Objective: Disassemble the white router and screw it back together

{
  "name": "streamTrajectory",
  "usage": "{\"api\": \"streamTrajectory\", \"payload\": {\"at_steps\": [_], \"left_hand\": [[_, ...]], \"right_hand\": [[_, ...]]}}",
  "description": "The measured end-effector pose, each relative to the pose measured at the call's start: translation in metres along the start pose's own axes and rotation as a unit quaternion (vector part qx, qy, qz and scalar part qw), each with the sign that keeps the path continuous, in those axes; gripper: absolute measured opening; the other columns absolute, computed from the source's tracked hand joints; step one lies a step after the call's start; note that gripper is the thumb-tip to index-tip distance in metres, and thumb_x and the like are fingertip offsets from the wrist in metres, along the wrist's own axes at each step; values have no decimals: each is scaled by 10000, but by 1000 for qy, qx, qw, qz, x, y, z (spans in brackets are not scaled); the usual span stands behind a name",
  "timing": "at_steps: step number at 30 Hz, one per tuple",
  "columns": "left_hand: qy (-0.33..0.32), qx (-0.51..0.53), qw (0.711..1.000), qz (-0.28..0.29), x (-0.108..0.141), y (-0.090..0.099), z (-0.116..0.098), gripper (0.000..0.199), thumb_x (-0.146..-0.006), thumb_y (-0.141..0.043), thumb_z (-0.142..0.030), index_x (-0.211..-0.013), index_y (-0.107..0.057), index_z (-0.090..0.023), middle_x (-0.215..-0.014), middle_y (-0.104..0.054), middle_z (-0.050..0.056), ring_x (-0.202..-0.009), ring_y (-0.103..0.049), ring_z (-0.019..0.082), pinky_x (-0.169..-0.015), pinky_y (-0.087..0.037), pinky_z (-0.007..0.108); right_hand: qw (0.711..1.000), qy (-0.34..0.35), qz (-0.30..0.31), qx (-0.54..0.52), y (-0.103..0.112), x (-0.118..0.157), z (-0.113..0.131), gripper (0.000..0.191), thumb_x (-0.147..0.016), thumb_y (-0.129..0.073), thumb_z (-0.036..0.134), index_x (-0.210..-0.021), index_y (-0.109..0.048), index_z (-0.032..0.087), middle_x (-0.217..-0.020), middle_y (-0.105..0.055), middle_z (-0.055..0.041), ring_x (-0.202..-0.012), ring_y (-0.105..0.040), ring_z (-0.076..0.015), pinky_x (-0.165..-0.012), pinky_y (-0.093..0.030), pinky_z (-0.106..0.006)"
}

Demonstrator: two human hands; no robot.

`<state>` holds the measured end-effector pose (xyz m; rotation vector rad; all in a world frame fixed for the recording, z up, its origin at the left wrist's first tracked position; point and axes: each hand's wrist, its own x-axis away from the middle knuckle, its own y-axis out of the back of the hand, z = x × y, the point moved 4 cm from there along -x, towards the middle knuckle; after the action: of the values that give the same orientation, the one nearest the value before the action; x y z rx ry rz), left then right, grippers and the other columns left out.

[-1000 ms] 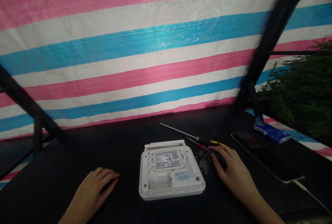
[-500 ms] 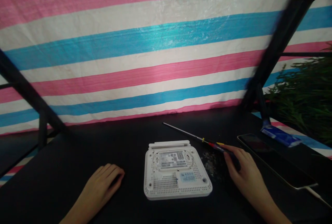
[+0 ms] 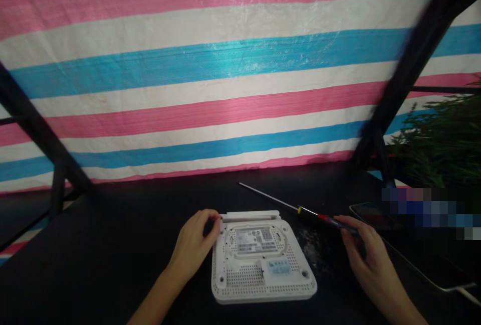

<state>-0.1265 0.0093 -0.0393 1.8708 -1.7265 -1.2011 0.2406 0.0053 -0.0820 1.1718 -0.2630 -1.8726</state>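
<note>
On the matte black desk (image 3: 112,245), the router (image 3: 244,292) lay flat, its perforated underside facing up: a rounded square of hard white plastic, with small vent holes in neat rows and recessed round holes near its corners. A glossy printed label (image 3: 255,240) sat inside a raised oval outline, and a pale bluish sticker (image 3: 280,267) lay nearer the front. A slim, straight antenna (image 3: 253,215) ran along the far edge.

The left hand (image 3: 193,242) touched the router's far left corner, its grip narrow, thumb and forefinger close together; whether they pinched the plastic could not be told. The right hand (image 3: 366,250) had its grip closed around the dark handle of the red-collared screwdriver (image 3: 323,217), whose thin metal shaft pointed leftward.

Beyond the router lay a long screwdriver (image 3: 268,196) with a slender steel shaft and yellow collar. Crumbly grit (image 3: 315,252) speckled the surface just right of the router. Farther right rested a smooth, dark phone (image 3: 436,265) with a pale cable (image 3: 468,295). Behind everything hung a creased, shiny woven plastic sheet (image 3: 188,64), striped pink, white and blue.
</note>
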Motion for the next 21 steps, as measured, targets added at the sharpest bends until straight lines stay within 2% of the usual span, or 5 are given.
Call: {"api": "streamTrajectory", "payload": {"at_steps": [5, 10, 13, 17, 21], "left_hand": [[39, 51, 998, 0, 10, -7, 4, 163, -891, -469, -354, -885, -602, -261, -851, -723, -25, -818, -692, 179, -648, -523, 250], [79, 85, 991, -59, 7, 5, 19, 158, -873, -496, -378, -897, -589, -252, -910, -746, 3, -853, -705, 192, -686, -542, 271], [104, 94, 984, -114, 7, 10, 25, 217, -898, -447, -405, -964, -550, -227, -959, -745, 51, -774, -716, 191, -596, -545, 270], [77, 101, 986, -105, 10, 3, 22, 148, -852, -509, -357, -890, -586, -237, -844, -761, 6, -684, -708, 166, -631, -547, 264], [50, 89, 989, -104, 13, -5, 15, 133, -836, -515, -319, -855, -626, -248, -757, -748, -27, -628, -678, 140, -608, -515, 234]], "right_hand": [[978, -148, 50, -140, 5, -12, 14, 501, -713, -572, 614, -1020, -645, 226, -1022, -654, -53, -890, -630, -214, -672, -536, -280], [867, -274, 95, -404, -16, -48, 82, 560, -571, -776, 510, -1028, -641, 215, -807, -658, -34, -687, -607, -130, -591, -513, -201], [831, -244, 131, -482, -45, -68, 131, 546, -578, -754, 561, -932, -637, 162, -792, -640, -46, -624, -564, -98, -559, -496, -204], [841, -182, 122, -495, -81, -75, 177, 511, -626, -704, 590, -833, -532, 156, -710, -610, -22, -512, -486, -64, -447, -410, -179], [857, -135, 72, -492, -94, -66, 193, 431, -735, -627, 564, -858, -468, 183, -709, -585, 1, -529, -481, -51, -461, -409, -154]]}}
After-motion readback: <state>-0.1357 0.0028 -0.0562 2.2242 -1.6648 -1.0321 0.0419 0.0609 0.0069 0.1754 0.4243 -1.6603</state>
